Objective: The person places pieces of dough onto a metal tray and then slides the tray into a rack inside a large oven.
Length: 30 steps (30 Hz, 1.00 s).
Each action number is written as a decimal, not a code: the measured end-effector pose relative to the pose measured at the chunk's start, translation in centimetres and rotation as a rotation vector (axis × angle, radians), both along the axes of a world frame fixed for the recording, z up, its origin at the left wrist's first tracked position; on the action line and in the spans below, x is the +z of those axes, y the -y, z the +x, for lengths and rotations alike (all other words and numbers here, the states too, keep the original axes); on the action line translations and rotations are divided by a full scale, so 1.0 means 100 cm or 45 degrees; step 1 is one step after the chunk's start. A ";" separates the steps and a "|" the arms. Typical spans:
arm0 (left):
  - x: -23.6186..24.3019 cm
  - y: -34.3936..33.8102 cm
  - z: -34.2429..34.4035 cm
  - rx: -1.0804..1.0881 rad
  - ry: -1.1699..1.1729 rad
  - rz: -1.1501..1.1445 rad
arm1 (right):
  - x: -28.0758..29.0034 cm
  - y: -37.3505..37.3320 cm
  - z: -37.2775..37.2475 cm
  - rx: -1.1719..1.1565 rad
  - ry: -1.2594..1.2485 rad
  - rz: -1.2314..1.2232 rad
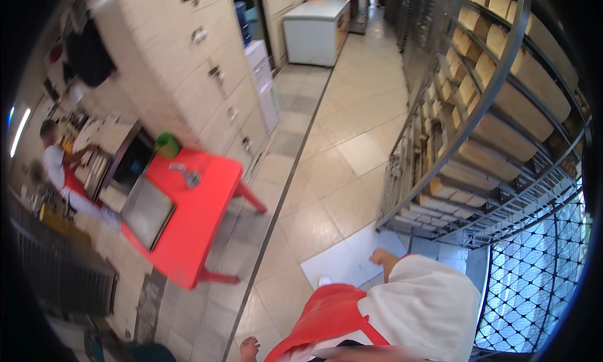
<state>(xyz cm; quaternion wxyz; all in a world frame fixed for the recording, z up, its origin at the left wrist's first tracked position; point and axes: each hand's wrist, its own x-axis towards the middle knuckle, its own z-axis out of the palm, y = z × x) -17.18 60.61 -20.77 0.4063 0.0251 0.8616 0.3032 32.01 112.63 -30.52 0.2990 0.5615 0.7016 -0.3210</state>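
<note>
My left hand (249, 348) hangs low at the bottom edge, beside my red apron (323, 318). Its fingers are loosely curled and slightly apart, and nothing shows in them. My right hand (379, 257) reaches forward from a white sleeve (433, 299), over a white board or mat (342, 258) on the floor. Its fingers look closed, with no object visible. Nearest to the right hand stands a tall metal rack (465, 132) stacked with several loaves of bread (502, 104). Neither hand touches the rack.
At left, a red plastic table (207, 205) holds a metal tray (147, 211), a green cup (167, 145) and a small metal object (188, 175). A co-worker (59, 167) stands beyond it. Tiled cabinets (188, 66) and a white chest freezer (317, 32) line the aisle. Black netting (534, 274) hangs right.
</note>
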 end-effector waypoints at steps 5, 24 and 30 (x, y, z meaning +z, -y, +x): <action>-0.008 -0.262 -0.035 -0.413 0.134 -0.078 | 0.069 -0.107 -0.020 -0.840 -0.415 -0.402; 0.108 -1.539 -0.084 -1.306 -0.084 0.814 | 0.059 -0.640 -0.003 -2.155 -0.775 0.227; 0.073 -1.844 -0.044 -1.395 -0.296 0.834 | -0.003 -0.889 0.047 -1.717 -0.312 0.016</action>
